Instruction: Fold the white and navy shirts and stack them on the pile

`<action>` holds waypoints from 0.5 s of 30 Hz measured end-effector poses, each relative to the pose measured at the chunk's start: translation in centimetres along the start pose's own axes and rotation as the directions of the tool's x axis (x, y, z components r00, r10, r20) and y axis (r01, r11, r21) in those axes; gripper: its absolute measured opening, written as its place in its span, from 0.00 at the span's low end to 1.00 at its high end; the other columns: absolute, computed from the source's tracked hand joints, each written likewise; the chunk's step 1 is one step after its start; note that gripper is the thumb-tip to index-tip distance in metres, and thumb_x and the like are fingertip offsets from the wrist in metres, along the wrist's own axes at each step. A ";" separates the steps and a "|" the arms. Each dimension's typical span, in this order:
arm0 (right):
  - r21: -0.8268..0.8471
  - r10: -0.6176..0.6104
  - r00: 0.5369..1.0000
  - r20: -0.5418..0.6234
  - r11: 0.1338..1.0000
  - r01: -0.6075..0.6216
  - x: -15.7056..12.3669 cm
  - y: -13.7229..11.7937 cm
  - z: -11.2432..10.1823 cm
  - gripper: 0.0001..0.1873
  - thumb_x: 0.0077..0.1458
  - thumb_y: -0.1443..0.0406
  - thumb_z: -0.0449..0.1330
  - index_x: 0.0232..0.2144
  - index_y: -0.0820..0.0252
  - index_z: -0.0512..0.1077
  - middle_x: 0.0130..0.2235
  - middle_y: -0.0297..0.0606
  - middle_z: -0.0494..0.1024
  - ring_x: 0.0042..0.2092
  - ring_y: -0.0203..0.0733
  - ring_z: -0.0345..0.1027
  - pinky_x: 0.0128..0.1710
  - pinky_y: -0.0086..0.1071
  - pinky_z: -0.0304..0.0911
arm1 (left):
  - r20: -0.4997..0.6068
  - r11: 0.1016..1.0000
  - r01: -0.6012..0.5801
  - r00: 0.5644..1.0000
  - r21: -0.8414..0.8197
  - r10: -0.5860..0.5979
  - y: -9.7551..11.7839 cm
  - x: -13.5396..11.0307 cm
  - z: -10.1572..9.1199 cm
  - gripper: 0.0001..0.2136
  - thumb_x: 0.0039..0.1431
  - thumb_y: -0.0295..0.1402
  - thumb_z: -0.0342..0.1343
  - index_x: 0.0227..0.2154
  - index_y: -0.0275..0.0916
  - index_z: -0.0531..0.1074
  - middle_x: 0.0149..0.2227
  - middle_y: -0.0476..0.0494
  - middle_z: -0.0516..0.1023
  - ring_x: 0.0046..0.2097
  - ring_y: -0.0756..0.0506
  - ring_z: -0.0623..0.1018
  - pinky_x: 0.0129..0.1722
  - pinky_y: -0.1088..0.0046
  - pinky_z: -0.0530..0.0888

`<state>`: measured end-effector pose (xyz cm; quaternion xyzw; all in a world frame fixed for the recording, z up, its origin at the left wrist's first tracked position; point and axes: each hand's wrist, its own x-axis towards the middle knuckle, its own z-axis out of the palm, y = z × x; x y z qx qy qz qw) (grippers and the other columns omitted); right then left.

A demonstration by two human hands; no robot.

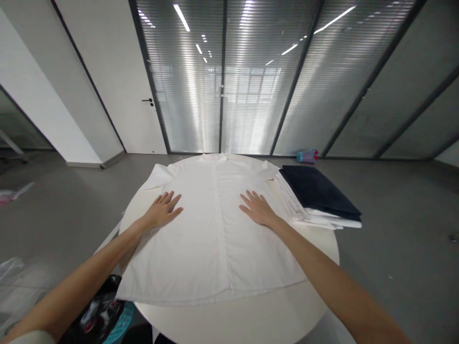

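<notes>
A white button-front shirt [211, 239] lies spread flat, front up, on a round white table [251, 320], collar at the far edge. My left hand [164, 210] rests palm down on the shirt's left chest, fingers stretched out. On the right chest my right hand [257, 208] lies flat as well, fingers apart. Neither hand holds anything.
A stack of folded clothes sits at the table's right edge: a dark navy piece [317, 191] on top of white ones [315, 220]. A blue and pink bottle [307, 155] lies on the grey floor behind. A dark bag and a teal basket [107, 315] stand below left.
</notes>
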<state>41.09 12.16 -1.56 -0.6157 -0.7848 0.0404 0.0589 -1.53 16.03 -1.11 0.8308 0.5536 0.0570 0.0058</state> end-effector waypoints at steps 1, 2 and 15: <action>0.001 -0.002 1.000 0.000 1.000 0.002 0.0 0.0 0.0 0.39 0.65 0.41 0.38 0.69 0.52 0.53 0.72 0.44 0.47 0.72 0.57 0.37 0.68 0.55 0.38 | -0.003 1.000 -0.005 1.000 -0.006 0.005 -0.1 0.3 -0.2 0.31 0.64 0.53 0.46 0.66 0.44 0.61 0.69 0.37 0.56 0.69 0.33 0.57 0.66 0.54 0.55; 0.003 -0.002 1.000 0.001 1.000 0.002 0.0 -0.1 -0.1 0.39 0.65 0.41 0.38 0.69 0.53 0.53 0.72 0.44 0.47 0.72 0.58 0.37 0.68 0.55 0.38 | -0.013 1.000 -0.007 1.000 -0.010 0.007 -0.2 0.7 -0.3 0.30 0.64 0.53 0.47 0.64 0.45 0.64 0.68 0.38 0.60 0.68 0.33 0.60 0.65 0.55 0.56; 0.198 -0.047 0.998 -0.039 0.979 0.054 -1.3 0.1 -1.3 0.38 0.67 0.43 0.38 0.64 0.60 0.65 0.69 0.49 0.56 0.71 0.54 0.44 0.69 0.52 0.39 | -0.175 0.966 0.240 0.952 -0.090 -0.253 -4.9 4.3 -2.4 0.23 0.67 0.48 0.38 0.50 0.43 0.73 0.53 0.50 0.79 0.53 0.45 0.76 0.52 0.72 0.70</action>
